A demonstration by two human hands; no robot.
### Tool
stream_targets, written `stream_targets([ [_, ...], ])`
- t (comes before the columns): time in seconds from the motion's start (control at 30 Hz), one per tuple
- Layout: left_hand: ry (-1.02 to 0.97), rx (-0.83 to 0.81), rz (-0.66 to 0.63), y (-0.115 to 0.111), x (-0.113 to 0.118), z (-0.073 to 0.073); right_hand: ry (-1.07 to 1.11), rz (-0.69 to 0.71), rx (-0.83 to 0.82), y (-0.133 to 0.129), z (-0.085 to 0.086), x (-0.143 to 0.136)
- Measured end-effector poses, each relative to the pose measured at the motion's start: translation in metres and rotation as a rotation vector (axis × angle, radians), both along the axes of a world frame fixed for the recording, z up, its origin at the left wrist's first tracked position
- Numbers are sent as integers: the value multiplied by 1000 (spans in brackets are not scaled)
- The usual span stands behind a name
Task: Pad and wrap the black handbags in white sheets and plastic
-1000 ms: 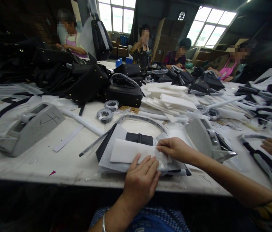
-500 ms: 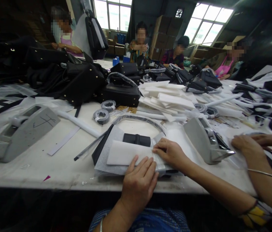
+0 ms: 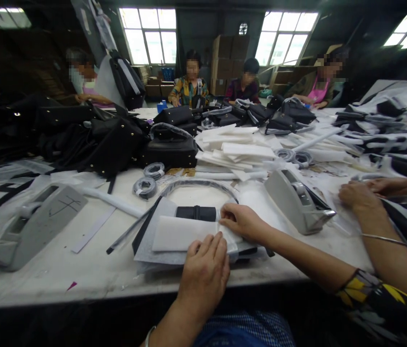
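Note:
A black bag (image 3: pixel 138 241) lies in front of me, partly covered by thin white wrapping (image 3: pixel 149 256). Its handle (image 3: pixel 203 183), covered in clear film, arches behind it. On top rests a white foam sheet (image 3: pixel 174 233), below a dark strap piece (image 3: pixel 196 213). My left hand (image 3: pixel 203 270) is open, its fingers flat on the sheet's lower edge. The fingers of my right hand (image 3: pixel 239 221) are pinched together at the sheet's right end. Translucent film (image 3: pixel 231 243) shows just below them; what they grip is hidden.
Tape dispensers stand at the left (image 3: pixel 44 226) and right (image 3: pixel 297 202). Coiled wrapped straps (image 3: pixel 144 187), a foam pile (image 3: pixel 235 149) and black bags (image 3: pixel 169 149) lie behind. At the right are a co-worker's hands (image 3: pixel 360 197). Several people sit across the table.
The camera view has levelled and shifted, so everything sits differently in frame. Both my hands keep nearly the same places on the bag. A person across the table has lowered a hand.

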State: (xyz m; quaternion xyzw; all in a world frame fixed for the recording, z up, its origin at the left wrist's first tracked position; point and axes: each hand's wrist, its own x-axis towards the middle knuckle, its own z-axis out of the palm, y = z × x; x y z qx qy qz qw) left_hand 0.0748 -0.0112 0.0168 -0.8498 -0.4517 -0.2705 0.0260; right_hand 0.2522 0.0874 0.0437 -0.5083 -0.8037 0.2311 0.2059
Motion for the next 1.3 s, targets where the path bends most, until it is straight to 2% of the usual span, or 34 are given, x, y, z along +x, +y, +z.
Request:
stream_targets([
  [0.1,-11,27,-1,-1,1,0,50,-28,46,-7,7,18],
  [0.17,-16,66,-12,-1,0,1,107,-113,118,-16,18,45],
  [0.23,-11,106,-21,0,0,1,119,-261,229,-24,34,81],
  [0.33,3,156,-24,2,-1,1,-32,-545,342,-32,59,142],
  [0.43,13,178,-31,3,-1,0,-157,-737,170,-31,74,192],
  [0.53,27,201,-36,3,-1,0,-123,-759,-19,-21,75,219],
  [0.73,32,224,-34,1,-1,1,42,-706,-222,-1,68,228],
  [1.03,33,207,-27,-1,-1,0,185,-677,-575,14,77,224],
  [1.17,29,199,-33,-1,-2,-2,270,-707,-562,11,84,220],
  [1.3,15,186,-35,0,-2,-3,394,-738,-418,-15,93,218],
])
